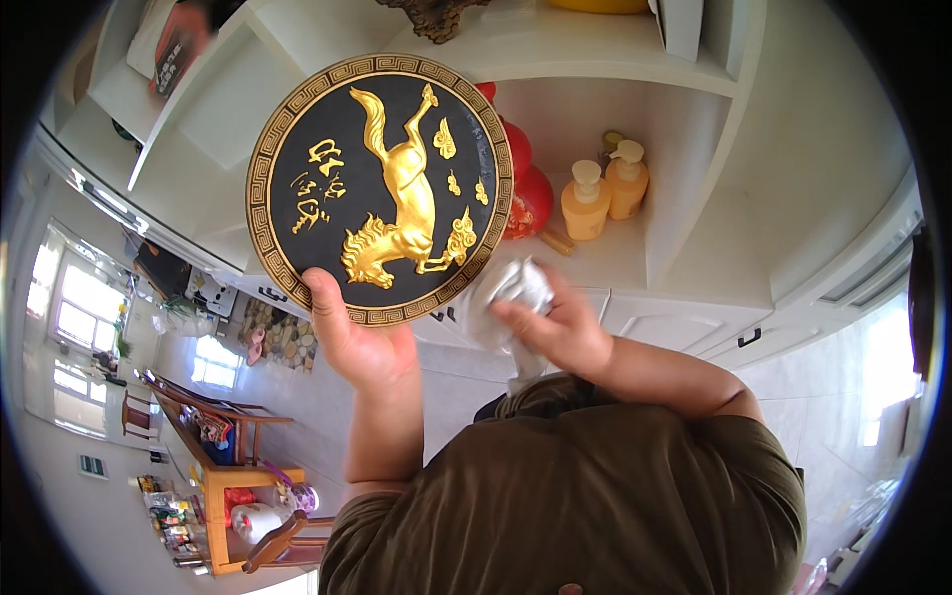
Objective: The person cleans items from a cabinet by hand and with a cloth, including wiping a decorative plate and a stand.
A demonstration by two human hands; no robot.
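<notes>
My left hand (362, 342) grips the lower edge of a round black plaque (312, 233), thumb on its front and the other fingers hidden behind. A raised golden horse (405, 188) and small golden clouds stand out on its face, and a gold key pattern runs around the rim. The horse appears turned on its side. Just right of the plaque, apart from it, my right hand (560, 327) is closed around a crumpled whitish cloth (516, 293). Part of the cloth hangs below the hand and looks slightly blurred.
Behind the plaque is a white shelf unit (694, 268). One compartment holds two orange pump bottles (585, 203) and a red rounded ornament (533, 198), partly hidden by the plaque. A dark wooden piece (431, 15) sits on the shelf above. Wooden chairs (293, 540) stand at the lower left.
</notes>
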